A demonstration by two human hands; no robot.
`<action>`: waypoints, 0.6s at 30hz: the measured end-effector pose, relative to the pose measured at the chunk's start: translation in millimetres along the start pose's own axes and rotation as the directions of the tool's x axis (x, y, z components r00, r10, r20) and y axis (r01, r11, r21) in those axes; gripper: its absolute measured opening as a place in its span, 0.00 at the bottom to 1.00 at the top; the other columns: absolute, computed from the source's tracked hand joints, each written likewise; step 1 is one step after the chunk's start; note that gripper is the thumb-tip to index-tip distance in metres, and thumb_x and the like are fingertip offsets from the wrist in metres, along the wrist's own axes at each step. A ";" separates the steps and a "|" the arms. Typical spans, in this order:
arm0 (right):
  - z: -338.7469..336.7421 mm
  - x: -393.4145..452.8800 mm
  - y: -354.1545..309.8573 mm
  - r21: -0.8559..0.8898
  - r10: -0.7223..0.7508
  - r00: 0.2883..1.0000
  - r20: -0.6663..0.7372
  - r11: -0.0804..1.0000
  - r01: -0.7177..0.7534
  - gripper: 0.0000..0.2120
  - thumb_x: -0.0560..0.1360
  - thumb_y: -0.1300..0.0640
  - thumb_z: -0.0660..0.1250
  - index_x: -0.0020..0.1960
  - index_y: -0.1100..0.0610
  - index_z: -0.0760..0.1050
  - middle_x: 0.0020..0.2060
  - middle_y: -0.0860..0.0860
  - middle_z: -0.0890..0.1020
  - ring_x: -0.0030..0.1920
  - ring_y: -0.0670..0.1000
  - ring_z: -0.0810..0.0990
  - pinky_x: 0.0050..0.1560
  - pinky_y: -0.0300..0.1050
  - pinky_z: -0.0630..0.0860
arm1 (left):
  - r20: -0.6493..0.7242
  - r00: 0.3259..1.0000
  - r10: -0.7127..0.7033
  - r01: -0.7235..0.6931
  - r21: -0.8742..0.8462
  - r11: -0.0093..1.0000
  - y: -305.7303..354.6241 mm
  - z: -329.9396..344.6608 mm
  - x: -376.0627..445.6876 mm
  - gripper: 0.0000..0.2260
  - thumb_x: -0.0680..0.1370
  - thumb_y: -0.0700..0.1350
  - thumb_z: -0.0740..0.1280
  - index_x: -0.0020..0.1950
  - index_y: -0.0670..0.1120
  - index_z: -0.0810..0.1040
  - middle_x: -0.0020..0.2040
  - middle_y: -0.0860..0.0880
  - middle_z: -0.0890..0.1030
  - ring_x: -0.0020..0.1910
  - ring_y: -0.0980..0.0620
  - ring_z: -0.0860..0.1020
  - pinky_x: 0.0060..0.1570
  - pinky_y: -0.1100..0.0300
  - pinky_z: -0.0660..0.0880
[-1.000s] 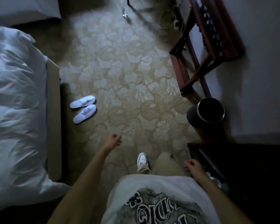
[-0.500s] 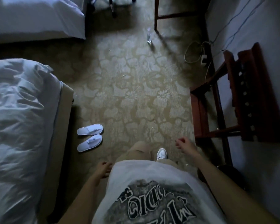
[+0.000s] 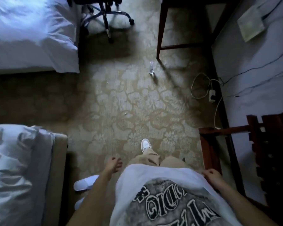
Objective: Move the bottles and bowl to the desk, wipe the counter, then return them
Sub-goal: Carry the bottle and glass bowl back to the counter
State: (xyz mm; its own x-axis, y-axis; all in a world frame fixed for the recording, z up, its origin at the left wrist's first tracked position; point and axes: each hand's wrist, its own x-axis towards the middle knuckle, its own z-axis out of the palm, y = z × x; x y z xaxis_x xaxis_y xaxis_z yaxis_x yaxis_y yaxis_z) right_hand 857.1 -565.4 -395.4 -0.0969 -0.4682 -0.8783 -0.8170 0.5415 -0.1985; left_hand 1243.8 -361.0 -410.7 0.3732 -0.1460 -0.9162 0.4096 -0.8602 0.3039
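Upper garment: white T-shirt [image 3: 153,181] with a large grey print panel [image 3: 170,206] bearing black, white-outlined gothic-style lettering, not legible from this view. Both forearms are bare; no sleeves, watch or jewellery show. Lower garment: loose beige trousers [image 3: 151,156]. Footwear: one white sneaker [image 3: 145,144] visible, laced.

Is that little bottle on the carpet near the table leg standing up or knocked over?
Standing upright. The clear bottle rests on its base on the carpet, cap uppermost, casting a shadow beside it. Whether it holds water cannot be told.
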 end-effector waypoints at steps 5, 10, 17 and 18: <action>-17.5 32.6 -122.8 -0.014 0.002 1.000 0.003 1.000 -0.002 0.09 0.78 0.59 0.64 0.48 0.66 0.76 0.45 0.65 0.79 0.45 0.59 0.76 0.43 0.47 0.69 | -0.025 0.923 0.385 -0.384 0.051 0.922 242.9 -45.6 32.7 0.10 0.82 0.47 0.62 0.55 0.42 0.76 0.45 0.44 0.81 0.40 0.51 0.79 0.39 0.60 0.73; -8.4 102.9 -288.3 0.010 -0.039 0.999 0.031 0.999 0.039 0.12 0.76 0.61 0.63 0.34 0.54 0.70 0.32 0.55 0.72 0.33 0.52 0.69 0.35 0.44 0.66 | -0.002 0.886 0.463 -0.462 0.077 0.884 381.7 -73.3 94.0 0.10 0.82 0.48 0.62 0.54 0.43 0.77 0.45 0.46 0.82 0.41 0.51 0.80 0.39 0.61 0.73; -22.2 184.0 -579.4 0.095 -0.229 0.964 0.133 0.971 0.218 0.09 0.78 0.58 0.63 0.40 0.56 0.71 0.35 0.56 0.78 0.33 0.51 0.74 0.34 0.44 0.68 | -0.185 0.982 -0.021 0.026 0.029 0.999 406.2 -122.4 152.7 0.07 0.82 0.39 0.62 0.44 0.39 0.71 0.30 0.45 0.72 0.27 0.51 0.67 0.22 0.67 0.62; -30.4 180.1 -622.2 0.116 -0.263 0.954 0.141 0.962 0.248 0.08 0.79 0.58 0.62 0.42 0.56 0.71 0.36 0.54 0.77 0.33 0.50 0.74 0.32 0.42 0.67 | -0.189 0.980 -0.065 0.077 0.059 0.995 409.9 -130.3 155.7 0.11 0.82 0.37 0.61 0.39 0.40 0.70 0.27 0.45 0.69 0.25 0.51 0.65 0.21 0.68 0.60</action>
State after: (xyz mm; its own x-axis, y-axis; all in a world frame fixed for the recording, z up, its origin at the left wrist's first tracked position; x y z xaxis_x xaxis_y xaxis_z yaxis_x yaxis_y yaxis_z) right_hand 1330.7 -1007.9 -416.9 0.2029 -0.4910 -0.8472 -0.7437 0.4856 -0.4595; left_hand 1578.2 -672.7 -394.8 0.4962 0.0051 -0.8682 0.3873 -0.8963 0.2161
